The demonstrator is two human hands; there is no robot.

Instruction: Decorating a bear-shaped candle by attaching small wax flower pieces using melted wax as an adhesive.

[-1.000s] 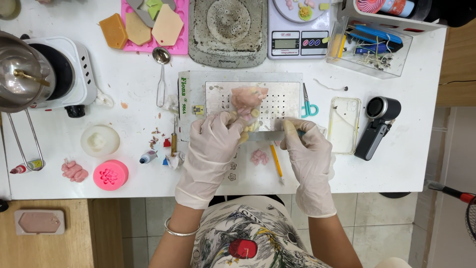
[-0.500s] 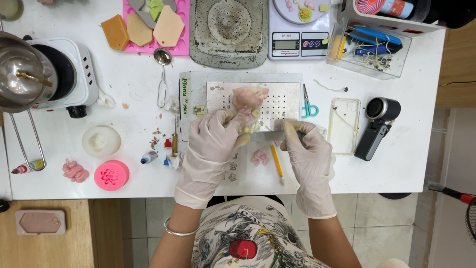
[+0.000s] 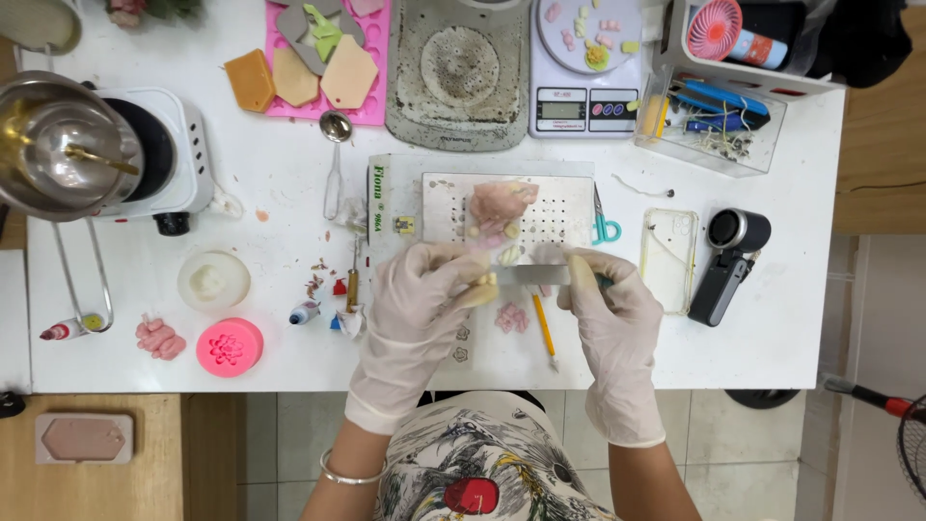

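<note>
Two latex-gloved hands: left hand (image 3: 420, 299) pinches pale wax lump (image 3: 482, 289).

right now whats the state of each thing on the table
left hand: gloved, pinching a small cream piece
right hand: gloved, gripping a metal blade
pot: on the hotplate, spoon inside
phone: flat, face down
pink flower mould: open side up
yellow pencil: lying flat

White table (image 3: 801, 318) w/ even light, pale tiled floor (image 3: 772, 453) below, wood cabinet (image 3: 878, 164) at right.
</note>
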